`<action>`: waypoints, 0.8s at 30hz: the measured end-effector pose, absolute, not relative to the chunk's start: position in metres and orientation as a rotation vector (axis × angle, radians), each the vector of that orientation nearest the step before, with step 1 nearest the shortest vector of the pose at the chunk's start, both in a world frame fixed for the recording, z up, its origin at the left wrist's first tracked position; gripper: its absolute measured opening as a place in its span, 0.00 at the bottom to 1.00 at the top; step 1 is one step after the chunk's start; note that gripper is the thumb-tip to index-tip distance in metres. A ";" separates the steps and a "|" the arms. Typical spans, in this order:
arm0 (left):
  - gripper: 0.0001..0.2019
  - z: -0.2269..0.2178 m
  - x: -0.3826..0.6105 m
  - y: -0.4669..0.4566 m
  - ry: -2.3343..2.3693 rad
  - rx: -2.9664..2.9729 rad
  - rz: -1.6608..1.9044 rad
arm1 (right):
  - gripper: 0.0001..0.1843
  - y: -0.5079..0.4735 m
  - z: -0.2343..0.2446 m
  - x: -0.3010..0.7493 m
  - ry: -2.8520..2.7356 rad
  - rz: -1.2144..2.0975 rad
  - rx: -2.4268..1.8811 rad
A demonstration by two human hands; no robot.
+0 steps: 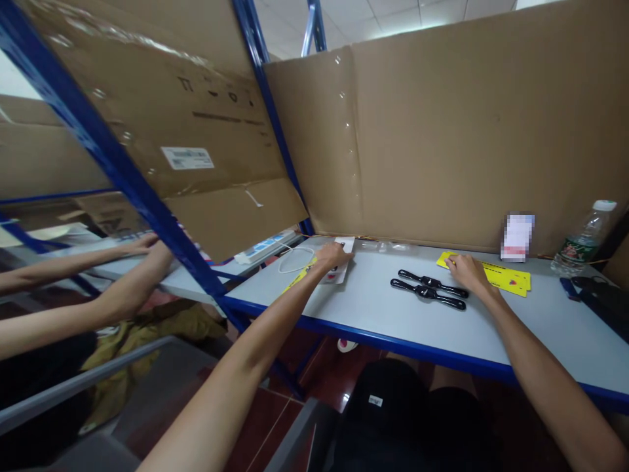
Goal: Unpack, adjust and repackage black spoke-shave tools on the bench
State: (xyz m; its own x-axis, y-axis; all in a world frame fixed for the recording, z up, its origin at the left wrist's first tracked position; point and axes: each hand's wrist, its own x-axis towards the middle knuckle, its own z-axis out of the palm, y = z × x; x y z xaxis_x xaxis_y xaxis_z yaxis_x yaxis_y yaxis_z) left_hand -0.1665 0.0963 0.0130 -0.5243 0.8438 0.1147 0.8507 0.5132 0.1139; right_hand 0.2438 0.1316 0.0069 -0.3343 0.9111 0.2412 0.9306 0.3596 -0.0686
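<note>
My left hand (332, 255) is at the left of the table, its fingers curled on a white printed card (341, 272). Under my left forearm a yellow printed strip (296, 282) shows in part. My right hand (466, 270) pinches the left end of several overlapping yellow printed cards (515, 280); its fingertips are partly hidden. Between my hands lie two black spokeshaves, the farther one (445, 286) and the nearer one (445, 299), side by side with their handles pointing left and right. Neither hand touches them.
Clear plastic pieces (388, 247) lie along the back edge. At right stand a blurred phone-like object (517, 237) and a water bottle (576, 246), near a dark bag-like item (602, 298). A blue frame post (147, 203) separates a co-worker's arms (98, 314) at left.
</note>
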 end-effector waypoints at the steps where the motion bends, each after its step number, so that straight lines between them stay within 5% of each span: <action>1: 0.33 0.015 -0.162 0.096 -2.686 -1.517 -0.259 | 0.24 0.132 0.007 0.244 -2.371 -0.120 -1.650; 8: 0.33 0.041 -0.105 0.099 -2.602 -1.736 -0.574 | 0.24 0.111 0.019 0.225 -2.185 -0.021 -1.434; 15: 0.25 0.064 -0.006 0.103 -2.369 -1.997 -0.968 | 0.25 0.062 0.021 0.180 -2.176 0.929 -0.694; 20: 0.22 0.060 0.037 0.108 -2.324 -1.964 -1.278 | 0.19 0.057 0.019 0.175 -2.058 1.126 -0.710; 24: 0.25 0.052 0.040 0.113 -2.218 -1.822 -1.923 | 0.12 0.067 0.015 0.179 -1.931 1.220 -0.831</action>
State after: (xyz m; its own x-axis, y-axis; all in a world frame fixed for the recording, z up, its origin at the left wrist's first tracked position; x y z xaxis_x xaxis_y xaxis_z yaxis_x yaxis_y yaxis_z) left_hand 0.0401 0.1129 0.0516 -0.4088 0.8319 0.3752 0.4894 -0.1471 0.8596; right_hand 0.1791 0.0666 0.0153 -0.5519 0.8051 0.2174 0.1494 0.3519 -0.9240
